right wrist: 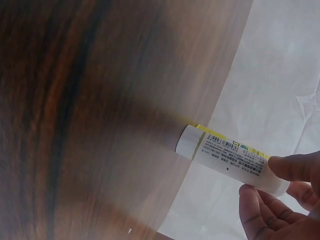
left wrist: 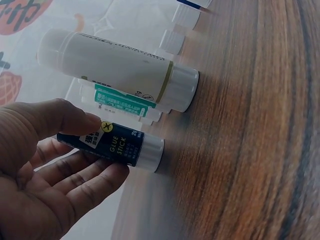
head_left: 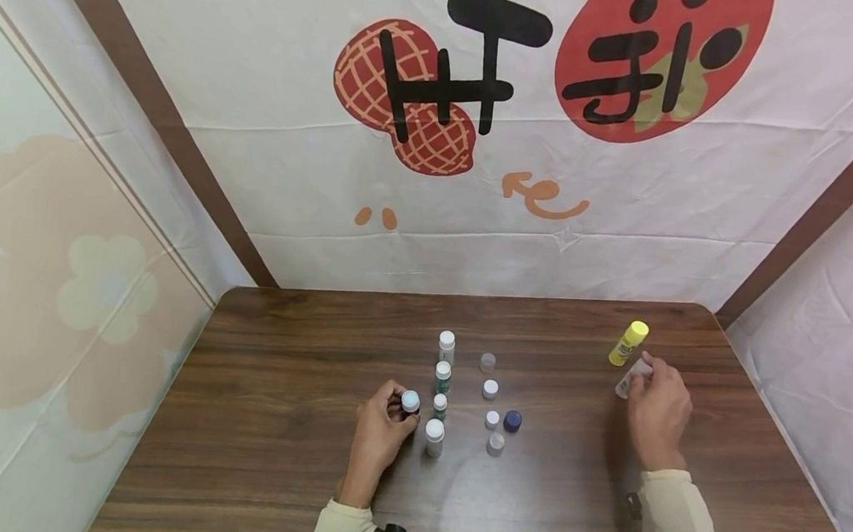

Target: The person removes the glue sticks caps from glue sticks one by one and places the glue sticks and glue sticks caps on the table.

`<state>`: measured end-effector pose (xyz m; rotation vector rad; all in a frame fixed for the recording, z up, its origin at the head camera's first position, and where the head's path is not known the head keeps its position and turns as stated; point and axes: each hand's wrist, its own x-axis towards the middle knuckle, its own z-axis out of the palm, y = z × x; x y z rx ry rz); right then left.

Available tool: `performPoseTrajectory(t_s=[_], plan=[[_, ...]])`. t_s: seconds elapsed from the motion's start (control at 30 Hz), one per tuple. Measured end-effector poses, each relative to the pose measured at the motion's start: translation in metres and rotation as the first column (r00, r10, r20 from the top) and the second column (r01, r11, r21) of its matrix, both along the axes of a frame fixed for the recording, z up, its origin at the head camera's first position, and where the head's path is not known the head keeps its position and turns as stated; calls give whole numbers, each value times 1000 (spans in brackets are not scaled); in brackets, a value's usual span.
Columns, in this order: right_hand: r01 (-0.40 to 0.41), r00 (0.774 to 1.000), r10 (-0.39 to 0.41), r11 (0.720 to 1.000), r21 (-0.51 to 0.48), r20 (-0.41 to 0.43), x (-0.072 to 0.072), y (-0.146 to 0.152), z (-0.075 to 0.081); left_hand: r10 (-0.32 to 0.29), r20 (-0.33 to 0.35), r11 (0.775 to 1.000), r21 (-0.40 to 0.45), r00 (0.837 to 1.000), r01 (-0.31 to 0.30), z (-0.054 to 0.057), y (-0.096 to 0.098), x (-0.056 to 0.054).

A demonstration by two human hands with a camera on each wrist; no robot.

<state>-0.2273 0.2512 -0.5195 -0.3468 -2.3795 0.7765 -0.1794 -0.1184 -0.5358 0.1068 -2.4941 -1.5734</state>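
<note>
In the head view my left hand holds a small dark blue glue stick upright, thumb on one side and fingers on the other. Its white base is down at the tabletop in the left wrist view. Right beside it stands a larger white glue stick, first in a column with several smaller ones, among them a green-labelled stick. Far to the right, my right hand pinches the upper end of a white glue stick between thumb and fingers. A yellow glue stick stands just behind that one.
Loose caps lie right of the column: a dark blue cap, white caps and translucent caps. The brown wooden table ends at a printed white cloth wall at the back.
</note>
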Motion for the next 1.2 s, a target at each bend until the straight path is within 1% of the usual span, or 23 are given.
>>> performPoseTrajectory(t_s=[0.2,0.43,0.6,0.7,0.83,0.97,1.07,1.2], plan=[[-1,999,1,1000,7,35,-1,1,1,-4,2,1000,7,1000,4,0,0,0],[-11,999,10,1000,25,50,-2,2,3,-4,5,1000,14,1000,4,1,0,1],[-26,998,25,999,19,63,0,2,4,-6,4,1000,8,1000,6,1,0,1],[-42,996,41,999,1,74,4,2,6,-12,-4,1000,6,1000,12,0,0,2],[-56,995,59,998,-41,79,10,0,8,-25,-14,1000,17,1000,25,-1,0,1],[-72,994,81,990,-120,79,13,-6,14,-41,-9,999,28,999,42,3,-2,2],[-86,990,105,980,-181,97,17,-14,22,-41,-10,999,7,999,42,8,-5,5],[-108,984,136,967,-231,112,24,-27,36,-29,-5,998,-58,1000,28,16,-8,10]])
